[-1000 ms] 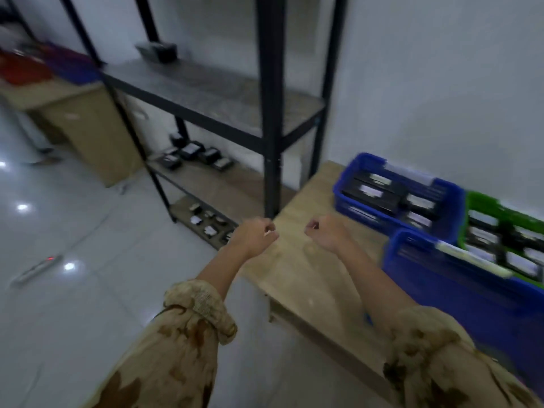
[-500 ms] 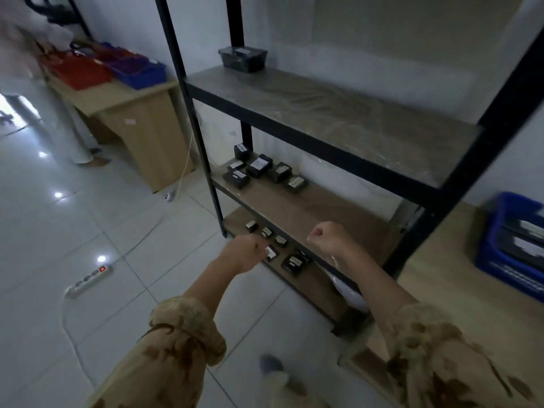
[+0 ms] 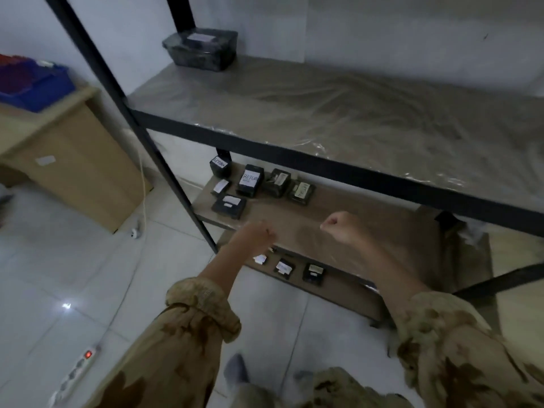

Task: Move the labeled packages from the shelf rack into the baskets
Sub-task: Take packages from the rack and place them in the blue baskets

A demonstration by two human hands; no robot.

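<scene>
Small black packages with white paper labels (image 3: 249, 181), some reading RETURN, lie clustered mid-frame on the middle wooden board of the black metal shelf rack (image 3: 294, 156); three more sit below. White floor tiles (image 3: 88, 260) fill the lower left, a blue plastic basket (image 3: 38, 91) the upper left. Your left hand (image 3: 259, 234) and right hand (image 3: 343, 228) hover before the rack, curled into empty fists.

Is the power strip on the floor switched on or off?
On, it seems: the switch on the power strip glows red.
</scene>
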